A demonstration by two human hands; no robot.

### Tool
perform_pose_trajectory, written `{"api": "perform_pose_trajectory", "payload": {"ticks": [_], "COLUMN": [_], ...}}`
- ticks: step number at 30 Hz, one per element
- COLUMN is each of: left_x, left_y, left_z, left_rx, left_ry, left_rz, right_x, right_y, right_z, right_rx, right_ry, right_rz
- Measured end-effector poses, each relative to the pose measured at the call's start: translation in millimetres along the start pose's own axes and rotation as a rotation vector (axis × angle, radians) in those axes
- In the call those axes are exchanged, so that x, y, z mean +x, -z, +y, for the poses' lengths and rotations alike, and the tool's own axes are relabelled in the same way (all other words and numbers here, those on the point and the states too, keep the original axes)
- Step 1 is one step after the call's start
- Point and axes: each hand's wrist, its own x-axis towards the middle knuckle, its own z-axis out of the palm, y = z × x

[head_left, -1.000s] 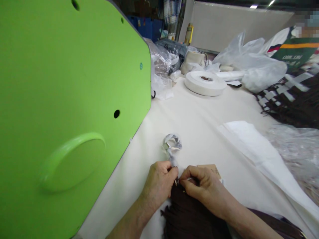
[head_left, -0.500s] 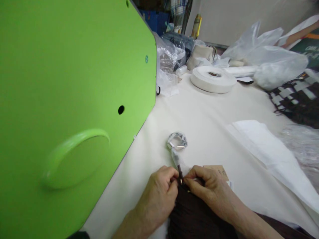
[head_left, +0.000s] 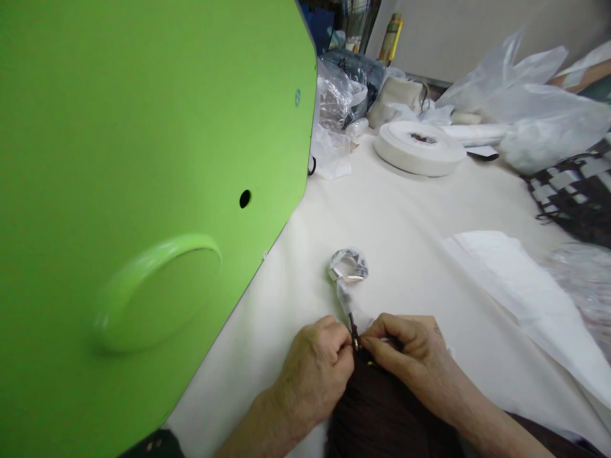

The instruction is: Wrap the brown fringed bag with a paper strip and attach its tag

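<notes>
Dark brown fabric (head_left: 386,407) lies at the bottom centre, with a small brown strap and metal fitting (head_left: 354,334) at its upper tip. My left hand (head_left: 317,366) pinches the strap end from the left, fingers curled. From the right, my right hand (head_left: 410,356) pinches the same spot between thumb and forefinger. The fingertips of both hands nearly meet there. Just beyond them a ring wrapped in clear and white plastic (head_left: 348,266) lies on the table, joined to the strap by a wrapped part.
A large green panel (head_left: 157,159) fills the left side. On the white table (head_left: 382,216) are a white tape roll (head_left: 420,149), white sheets (head_left: 520,286), a brown card (head_left: 427,321), plastic bags (head_left: 548,127) and a black-and-white woven item (head_left: 573,184).
The whole view has shifted, so the panel, ring and hands appear slightly further right. Both hands keep their pinch at the strap; the left fingers are curled closer around it.
</notes>
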Motion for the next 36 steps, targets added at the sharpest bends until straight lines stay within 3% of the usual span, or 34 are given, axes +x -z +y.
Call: {"api": "perform_pose_trajectory", "payload": {"ticks": [6, 10, 16, 22, 30, 36], "left_x": [-2, -1, 14, 30, 19, 12], "left_y": [3.5, 8.4, 13.6, 9.4, 9.9, 6.4], "left_z": [-2, 4, 15, 18, 14, 8], "left_rx": [-0.098, -0.211, -0.081, 0.115, -0.220, -0.286], "left_ry": [-0.007, 0.096, 0.222, 0.212, 0.265, 0.276], "left_rz": [0.101, 0.159, 0.083, -0.025, -0.043, -0.019], "right_x": [-2, -2, -3, -5, -9, -12], "right_y": [0, 0, 0, 2, 3, 4], "right_z": [3, 3, 2, -1, -7, -9], "right_rx": [0.006, 0.000, 0.067, 0.096, 0.112, 0.086], "right_ry": [-0.002, -0.011, -0.004, 0.001, -0.155, -0.142], "right_rz": [-0.010, -0.013, 0.003, -0.024, -0.099, -0.106]}}
